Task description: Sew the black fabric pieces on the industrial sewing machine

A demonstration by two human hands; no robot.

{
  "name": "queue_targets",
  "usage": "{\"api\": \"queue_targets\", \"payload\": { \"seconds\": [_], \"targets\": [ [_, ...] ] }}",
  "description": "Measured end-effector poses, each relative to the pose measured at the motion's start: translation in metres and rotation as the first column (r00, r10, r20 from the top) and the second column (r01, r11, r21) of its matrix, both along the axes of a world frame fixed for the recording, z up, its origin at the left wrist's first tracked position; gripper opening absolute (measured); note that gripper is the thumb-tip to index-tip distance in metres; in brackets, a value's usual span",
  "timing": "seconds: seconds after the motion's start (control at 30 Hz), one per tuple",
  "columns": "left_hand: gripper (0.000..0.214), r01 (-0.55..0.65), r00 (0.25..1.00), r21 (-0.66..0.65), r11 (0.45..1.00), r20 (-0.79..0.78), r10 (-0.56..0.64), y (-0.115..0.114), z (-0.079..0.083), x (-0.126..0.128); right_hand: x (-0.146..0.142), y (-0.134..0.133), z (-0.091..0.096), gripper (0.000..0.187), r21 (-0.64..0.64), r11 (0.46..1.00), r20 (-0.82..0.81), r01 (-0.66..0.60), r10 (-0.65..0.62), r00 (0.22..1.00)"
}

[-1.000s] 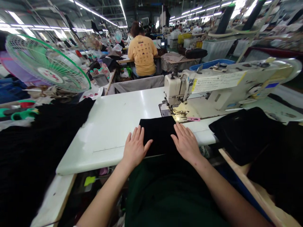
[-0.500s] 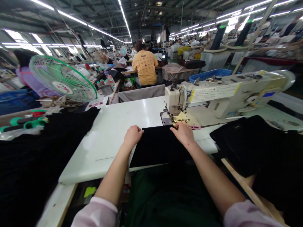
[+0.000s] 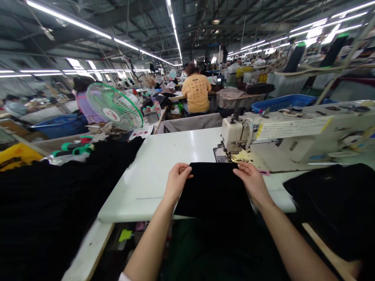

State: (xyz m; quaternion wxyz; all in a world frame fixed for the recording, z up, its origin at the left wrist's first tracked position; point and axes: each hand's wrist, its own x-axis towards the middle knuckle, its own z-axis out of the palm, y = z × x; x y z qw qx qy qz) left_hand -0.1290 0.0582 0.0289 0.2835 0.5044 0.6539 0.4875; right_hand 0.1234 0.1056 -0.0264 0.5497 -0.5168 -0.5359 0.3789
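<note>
A black fabric piece [image 3: 215, 189] lies on the white sewing table [image 3: 164, 164], reaching back over the near edge toward my lap. My left hand [image 3: 176, 181] is closed on its far left corner. My right hand [image 3: 252, 182] pinches the far right corner. Both hands hold the far edge just in front of the white sewing machine [image 3: 293, 134], whose head and presser foot [image 3: 238, 154] stand right behind the cloth.
A big heap of black fabric [image 3: 43, 203] covers the left side. More black cloth [image 3: 336, 203] lies at the right. A green fan [image 3: 114, 106] stands at the back left. A person in a yellow shirt [image 3: 197, 93] sits at the station ahead. Blue bins stand beyond.
My hands went from lying flat on the fabric to gripping its far corners. The view has tilted up and shifted, so the table sits further right.
</note>
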Motion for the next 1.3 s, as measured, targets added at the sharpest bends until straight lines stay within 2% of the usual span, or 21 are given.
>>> {"api": "queue_targets", "payload": {
  "seconds": [0.07, 0.13, 0.23, 0.37, 0.6, 0.8, 0.9, 1.07, 1.3],
  "targets": [
    [0.036, 0.0, 0.988, 0.017, 1.0, 0.155, -0.003, -0.01, 0.008, 0.003, 0.003, -0.003, 0.0, 0.049, -0.093, 0.995, -0.193, -0.044, 0.025, 0.981],
    [0.037, -0.019, 0.942, 0.021, 1.0, 0.335, 0.011, -0.016, 0.014, 0.006, 0.006, -0.005, 0.002, 0.047, -0.167, 0.982, -0.346, -0.089, 0.026, 0.938],
    [0.029, -0.058, 0.887, 0.018, 0.998, 0.459, 0.043, -0.02, 0.02, 0.008, 0.008, -0.009, 0.005, 0.041, -0.188, 0.975, -0.428, -0.118, 0.027, 0.903],
    [0.029, -0.078, 0.874, 0.022, 0.997, 0.482, 0.058, -0.022, 0.02, 0.006, 0.007, -0.018, 0.016, 0.035, -0.137, 0.98, -0.439, -0.148, 0.074, 0.896],
    [0.042, -0.134, 0.84, 0.028, 0.991, 0.534, 0.098, -0.027, 0.016, -0.002, 0.004, -0.032, 0.041, 0.026, 0.001, 0.995, -0.305, -0.102, 0.097, 0.947],
    [0.037, -0.12, 0.876, 0.157, 0.98, 0.481, 0.03, -0.031, 0.019, -0.001, 0.005, -0.037, 0.046, 0.019, 0.151, 0.983, -0.264, -0.101, 0.138, 0.955],
    [0.037, -0.104, 0.885, 0.171, 0.98, 0.466, 0.013, -0.031, 0.021, 0.0, 0.006, -0.037, 0.048, 0.017, 0.186, 0.978, -0.238, -0.092, 0.136, 0.962],
    [0.036, -0.119, 0.885, 0.184, 0.976, 0.465, 0.02, -0.033, 0.024, 0.004, 0.007, -0.039, 0.05, 0.02, 0.15, 0.986, -0.265, -0.072, 0.111, 0.958],
    [0.027, -0.099, 0.87, 0.201, 0.974, 0.493, -0.013, -0.036, 0.025, 0.012, 0.009, -0.035, 0.033, 0.036, -0.078, 0.997, -0.391, 0.03, -0.058, 0.919]
  ]
}}
